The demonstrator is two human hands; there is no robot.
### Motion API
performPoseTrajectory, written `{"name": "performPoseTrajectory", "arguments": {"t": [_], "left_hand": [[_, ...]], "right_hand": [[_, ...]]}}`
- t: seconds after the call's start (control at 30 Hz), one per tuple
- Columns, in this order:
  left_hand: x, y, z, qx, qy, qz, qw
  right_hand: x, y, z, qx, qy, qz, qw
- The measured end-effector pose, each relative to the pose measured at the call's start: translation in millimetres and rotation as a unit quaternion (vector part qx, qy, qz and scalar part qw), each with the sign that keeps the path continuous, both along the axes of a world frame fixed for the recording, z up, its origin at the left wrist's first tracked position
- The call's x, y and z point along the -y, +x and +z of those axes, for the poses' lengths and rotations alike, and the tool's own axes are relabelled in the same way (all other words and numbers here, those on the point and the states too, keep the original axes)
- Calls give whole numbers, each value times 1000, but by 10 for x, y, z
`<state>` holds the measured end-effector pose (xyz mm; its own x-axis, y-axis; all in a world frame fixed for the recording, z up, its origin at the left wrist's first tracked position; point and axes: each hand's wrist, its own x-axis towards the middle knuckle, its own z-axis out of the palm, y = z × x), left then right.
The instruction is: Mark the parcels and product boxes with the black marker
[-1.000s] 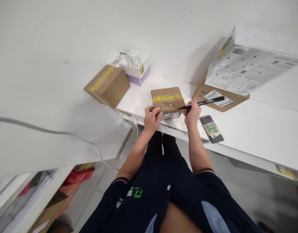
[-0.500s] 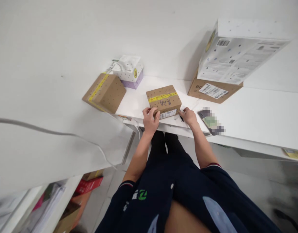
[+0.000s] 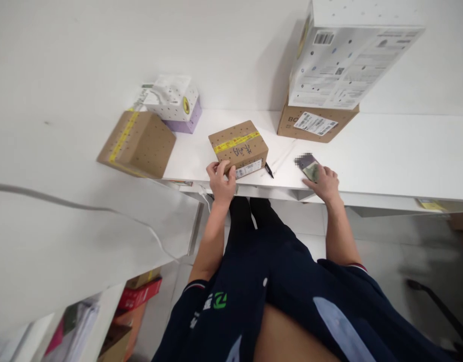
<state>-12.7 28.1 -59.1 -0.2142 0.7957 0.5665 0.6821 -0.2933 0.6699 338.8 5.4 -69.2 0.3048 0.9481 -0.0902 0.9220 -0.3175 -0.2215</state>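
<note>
A small brown cardboard box [image 3: 239, 143] with yellow tape, dark handwriting on top and a white label on its front side sits near the desk's front edge. At its front left corner is my left hand [image 3: 221, 182], fingers curled onto the edge of the box. A black marker pen [image 3: 269, 170] lies on the desk against the box's right side. Farther right, my right hand [image 3: 325, 185] grips the lower end of a phone [image 3: 310, 170], thumb on one side and fingers on the other. The phone is low over the desk or on it; I cannot tell which.
On the white desk [image 3: 397, 156], a taped brown box [image 3: 148, 143] and a white-and-purple box [image 3: 178, 103] stand at left. A large white box [image 3: 348, 65] rests on a brown labelled box [image 3: 314, 124] at the back right. A cable [image 3: 84, 205] crosses at left.
My right hand has left the marker pen, moved right and taken hold of the phone, which is turned slightly. My left hand stays at the box. The view has shifted right.
</note>
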Motion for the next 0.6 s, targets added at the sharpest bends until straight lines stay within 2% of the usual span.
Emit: {"name": "performPoseTrajectory", "arguments": {"t": [0.2, 0.27, 0.33, 0.4, 0.47, 0.53, 0.6], "left_hand": [[2, 7, 6, -9, 1, 5, 1000], [5, 7, 7, -13, -2, 6, 1000], [5, 8, 5, -13, -4, 10, 1000], [2, 11, 1, -11, -6, 12, 1000], [-2, 17, -3, -8, -8, 15, 1000], [-1, 25, -3, -7, -12, 18, 1000], [5, 30, -2, -7, -14, 19, 1000]], "right_hand": [[44, -165, 60, 2, 32, -37, 999], [109, -225, 83, -79, 66, -52, 993], [199, -319, 130, -236, 101, -66, 964], [302, -470, 215, -431, 115, -62, 893], [402, -686, 331, -601, 87, -35, 794], [484, -947, 450, -716, 16, -11, 698], [541, -1219, 540, -784, -54, 4, 618]]}}
